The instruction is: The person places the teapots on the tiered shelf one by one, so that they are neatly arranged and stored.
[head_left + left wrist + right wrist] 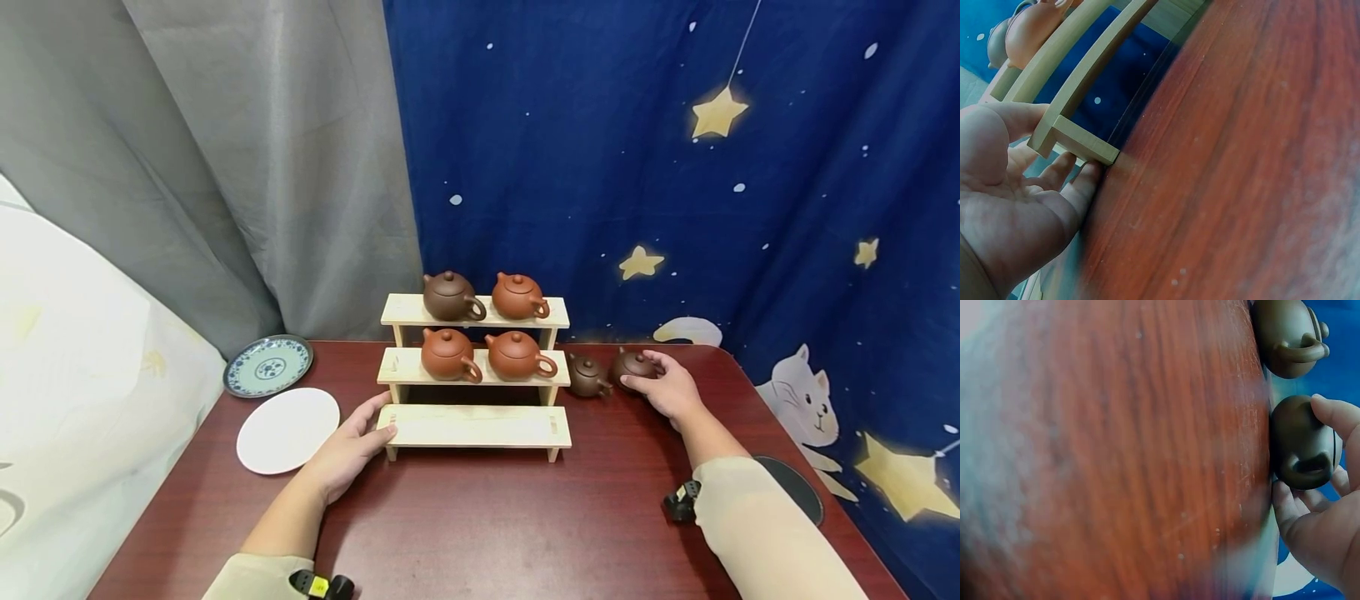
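My left hand (pixel 347 452) grips the left end of a three-step wooden display stand (pixel 474 427); in the left wrist view its thumb lies at the bottom board's end and its fingers are by the leg. At the right, my right hand (pixel 673 390) holds a dark brown teapot (pixel 1291 434) by its body, thumb at the near side. Beside it, close to the stand, is another dark brown teapot (pixel 587 377). The top step carries a dark brown teapot (pixel 450 298) and a reddish teapot (pixel 517 298); two reddish teapots (pixel 447 357) share the middle step.
A blue-patterned plate (pixel 268 367) and a white plate (pixel 288 431) lie at the left of the dark red table (pixel 510 525). A dark round object (pixel 791 487) is partly behind the right sleeve. Grey and blue curtains (pixel 540 167) hang along the back edge.
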A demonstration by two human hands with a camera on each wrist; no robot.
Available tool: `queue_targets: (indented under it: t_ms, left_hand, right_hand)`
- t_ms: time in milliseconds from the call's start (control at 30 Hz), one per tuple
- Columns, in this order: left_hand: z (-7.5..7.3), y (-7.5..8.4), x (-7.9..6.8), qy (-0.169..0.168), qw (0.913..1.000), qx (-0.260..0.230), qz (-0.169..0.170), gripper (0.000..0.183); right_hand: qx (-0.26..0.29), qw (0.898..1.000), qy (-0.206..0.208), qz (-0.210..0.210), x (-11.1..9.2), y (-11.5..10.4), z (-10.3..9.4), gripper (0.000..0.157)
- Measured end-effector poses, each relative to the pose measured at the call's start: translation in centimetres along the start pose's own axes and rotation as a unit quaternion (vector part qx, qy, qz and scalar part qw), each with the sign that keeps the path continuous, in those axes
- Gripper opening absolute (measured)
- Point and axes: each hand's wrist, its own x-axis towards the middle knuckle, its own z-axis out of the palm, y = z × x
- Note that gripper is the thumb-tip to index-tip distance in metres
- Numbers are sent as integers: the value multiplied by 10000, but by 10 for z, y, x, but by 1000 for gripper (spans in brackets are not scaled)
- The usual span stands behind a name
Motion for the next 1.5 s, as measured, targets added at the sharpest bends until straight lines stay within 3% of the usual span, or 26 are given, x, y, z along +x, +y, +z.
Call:
queue_targets:
  t_ms: [500,933,1233,1500]
  left_hand:
    - [2,-2,1,-33,10000,-21,-2,74]
    - [1,-1,0,-10,10000,-13,-26,73]
    - [0,0,0,-5,10000,10,-16,73]
    - [0,0,0,-14,10000,-29,-2,73]
  right_hand:
    - [74,9991,371,-209,-13,-3,-5,93]
    - [182,9946,479,-901,-56,-47,-9,83]
    - [751,9833,-1,-1660,-90,-87,9,75]
    - [1425,9630,-534,-2223,-114,-121,36,71]
